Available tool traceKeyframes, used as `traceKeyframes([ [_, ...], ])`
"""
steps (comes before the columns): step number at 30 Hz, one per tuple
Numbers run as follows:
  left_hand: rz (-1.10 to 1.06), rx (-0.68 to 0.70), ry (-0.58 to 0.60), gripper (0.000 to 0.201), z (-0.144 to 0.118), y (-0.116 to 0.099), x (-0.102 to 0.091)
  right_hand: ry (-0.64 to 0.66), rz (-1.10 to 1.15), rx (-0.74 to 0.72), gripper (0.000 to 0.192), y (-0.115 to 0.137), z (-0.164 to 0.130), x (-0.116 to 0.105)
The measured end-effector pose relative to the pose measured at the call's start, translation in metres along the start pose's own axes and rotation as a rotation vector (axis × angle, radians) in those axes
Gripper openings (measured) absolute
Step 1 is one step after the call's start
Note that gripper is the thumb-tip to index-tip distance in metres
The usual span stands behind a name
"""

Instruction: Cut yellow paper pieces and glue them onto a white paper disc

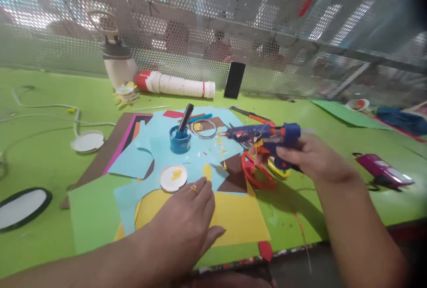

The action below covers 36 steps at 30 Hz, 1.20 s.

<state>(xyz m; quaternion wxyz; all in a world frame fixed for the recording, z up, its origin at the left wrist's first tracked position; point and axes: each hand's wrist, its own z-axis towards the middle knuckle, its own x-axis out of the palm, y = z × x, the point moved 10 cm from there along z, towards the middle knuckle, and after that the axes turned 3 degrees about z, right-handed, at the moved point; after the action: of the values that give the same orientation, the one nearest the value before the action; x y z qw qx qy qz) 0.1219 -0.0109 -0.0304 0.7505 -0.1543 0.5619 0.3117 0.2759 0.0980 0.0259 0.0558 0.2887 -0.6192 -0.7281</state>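
My right hand (315, 154) is wrapped round the grip of a blue hot glue gun (248, 132), raised above the table with its nozzle pointing left. Palm down on yellow paper (240, 217), my left hand (190, 212) has its fingers stretched forward and its thumb apart. Just beyond its fingertips is a yellow petal-shaped paper piece (207, 171); whether they touch it I cannot tell. Close by lies a white disc (168, 182) with small yellow strips on top. Below the glue gun are red scissor handles (258, 179) and a yellow ring-like thing (280, 171), partly hidden.
A blue jar (180, 143) with a dark stick-like tool stands on light blue paper (160, 154), near a clear ring (204, 134). Farther back are a white tube (180, 85), a jug (118, 67) and an upright phone (234, 79). A white cord (50, 106) runs along the left.
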Motion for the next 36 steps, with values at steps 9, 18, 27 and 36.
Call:
traceKeyframes([
  [9,-0.021,-0.048,0.013,0.051,-0.002,0.002,0.009,0.155,-0.025,0.117,0.030,-0.024,0.001,0.025],
  [18,-0.062,0.003,-0.073,0.042,-0.004,0.004,-0.001,0.193,-0.217,0.099,0.037,-0.026,0.003,0.032],
  [27,-0.058,-0.019,-0.065,0.047,-0.002,0.005,0.001,0.214,-0.294,0.079,0.034,-0.025,0.001,0.038],
  [36,0.019,0.041,-0.151,0.033,-0.014,0.009,0.019,-0.520,-0.433,0.220,0.046,-0.046,-0.005,-0.062],
])
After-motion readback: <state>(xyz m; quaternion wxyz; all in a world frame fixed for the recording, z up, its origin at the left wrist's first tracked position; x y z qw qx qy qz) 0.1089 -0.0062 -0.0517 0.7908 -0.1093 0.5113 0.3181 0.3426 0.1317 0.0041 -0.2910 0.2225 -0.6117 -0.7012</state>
